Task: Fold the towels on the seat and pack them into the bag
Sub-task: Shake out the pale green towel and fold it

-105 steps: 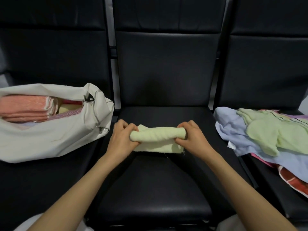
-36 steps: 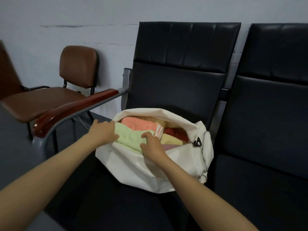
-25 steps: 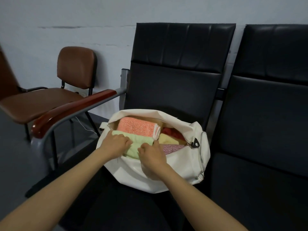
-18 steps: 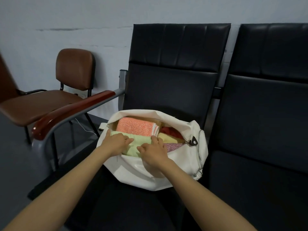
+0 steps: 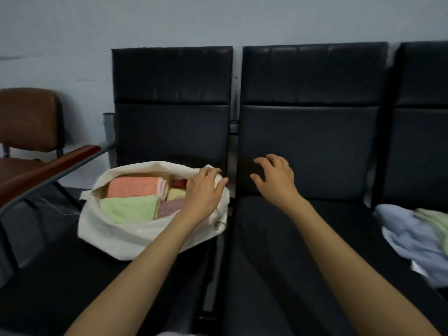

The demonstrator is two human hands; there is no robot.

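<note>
bag (image 5: 126,236) is steadied at its right end by left hand (image 5: 203,190), fingers laid loose | right hand (image 5: 274,178) is held empty, fingers wide — likely bound for the loose towels (image 5: 412,234), right

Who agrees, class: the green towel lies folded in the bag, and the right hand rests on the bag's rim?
Wrong hand. The head view shows the left hand on the bag's rim; the right hand hangs over the next seat. The green towel does lie folded in the bag.
</note>
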